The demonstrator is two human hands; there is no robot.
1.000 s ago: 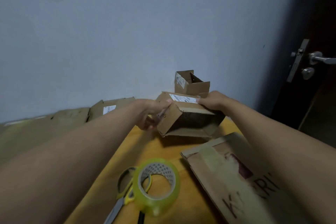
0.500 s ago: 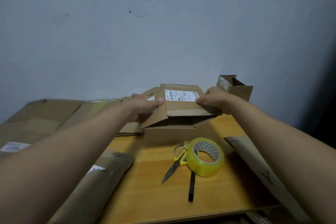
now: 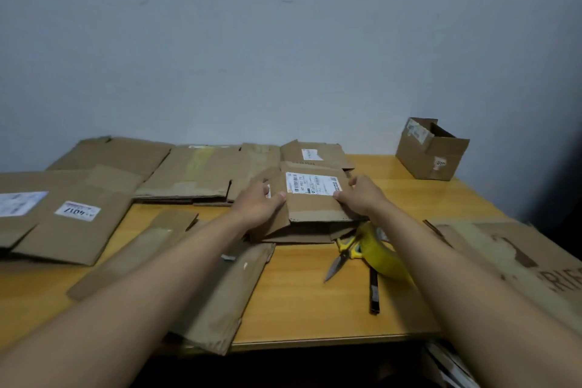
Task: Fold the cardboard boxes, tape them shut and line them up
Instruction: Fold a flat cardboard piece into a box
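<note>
Head view: labelled box (image 3: 310, 198) rests mid-table; left hand (image 3: 256, 205) grips its left flap, right hand (image 3: 362, 197) grips the right edge. Judged light, stiff along creases, flaps springy; best held at opposite edges. Tape roll (image 3: 382, 254) adjacent

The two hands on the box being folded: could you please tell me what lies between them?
In the head view, the box's top flap with its white shipping label spans between left hand and right hand.

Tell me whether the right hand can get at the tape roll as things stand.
Probably yes. The tape roll lies just beneath the right hand's forearm, nothing covering it, but that hand must first let go of the box.
</note>
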